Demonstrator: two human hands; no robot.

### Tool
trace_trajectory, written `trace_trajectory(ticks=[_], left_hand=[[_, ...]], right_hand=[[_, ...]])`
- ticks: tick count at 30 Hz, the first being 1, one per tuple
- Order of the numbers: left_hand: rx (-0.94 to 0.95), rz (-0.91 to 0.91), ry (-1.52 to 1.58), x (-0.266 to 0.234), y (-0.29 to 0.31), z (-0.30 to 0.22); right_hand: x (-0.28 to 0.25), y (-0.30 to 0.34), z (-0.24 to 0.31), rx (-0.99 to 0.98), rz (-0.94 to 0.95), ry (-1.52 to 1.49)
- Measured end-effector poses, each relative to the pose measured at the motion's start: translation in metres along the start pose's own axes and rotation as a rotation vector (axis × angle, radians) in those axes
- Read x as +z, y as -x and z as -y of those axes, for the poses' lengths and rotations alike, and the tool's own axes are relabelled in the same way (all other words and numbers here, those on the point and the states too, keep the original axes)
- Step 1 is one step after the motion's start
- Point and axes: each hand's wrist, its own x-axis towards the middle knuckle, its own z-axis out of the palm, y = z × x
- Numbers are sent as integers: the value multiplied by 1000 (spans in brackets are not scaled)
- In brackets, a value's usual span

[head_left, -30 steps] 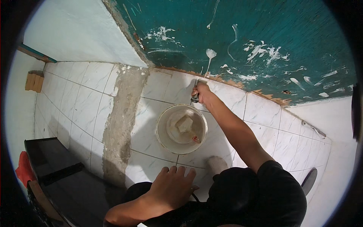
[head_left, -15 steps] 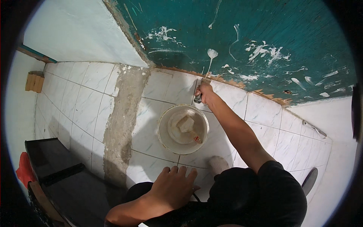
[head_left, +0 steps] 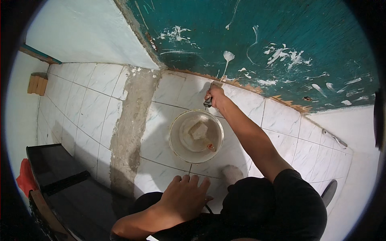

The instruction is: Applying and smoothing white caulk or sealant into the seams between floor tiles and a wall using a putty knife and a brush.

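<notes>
My right hand (head_left: 216, 95) is closed around the dark handle of a putty knife (head_left: 208, 103), low beside the bottom edge of the green panel (head_left: 257, 24). The knife's blade is mostly hidden by the hand. A white patch of filler (head_left: 228, 56) with a thin trail runs down the panel just above it. Between my hands stands a round whitish bucket (head_left: 173, 144), holding a pale chunk (head_left: 198, 130) and a small reddish bit (head_left: 211, 147). My left hand (head_left: 185, 197) lies over my knee with its fingers loosely spread, holding nothing.
A bare cement strip (head_left: 132, 120) crosses the white tiled floor (head_left: 92, 100). Dark furniture (head_left: 72, 188) with a red cloth (head_left: 26, 176) is at the lower left. Brown blocks (head_left: 37, 84) are by the left wall. My foot (head_left: 232, 175) is beside the bucket.
My right hand has shifted slightly left, and its wrist has turned, with the putty knife still in it. My left hand stays on the knee; the whole view has shifted a little.
</notes>
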Motion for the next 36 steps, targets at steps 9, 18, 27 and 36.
trace_trajectory(ticks=[9,18,27,36], left_hand=[[-20,38,-20,0,4,0],[24,-82,-49,12,4,3],[8,29,-40,-7,-1,-3],[-26,141,-5,-7,-6,-2]], right_hand=[[4,17,-9,-6,-6,-10],[-15,51,12,13,73,167],[-14,-1,12,-5,22,53],[10,47,14,-16,-61,82]])
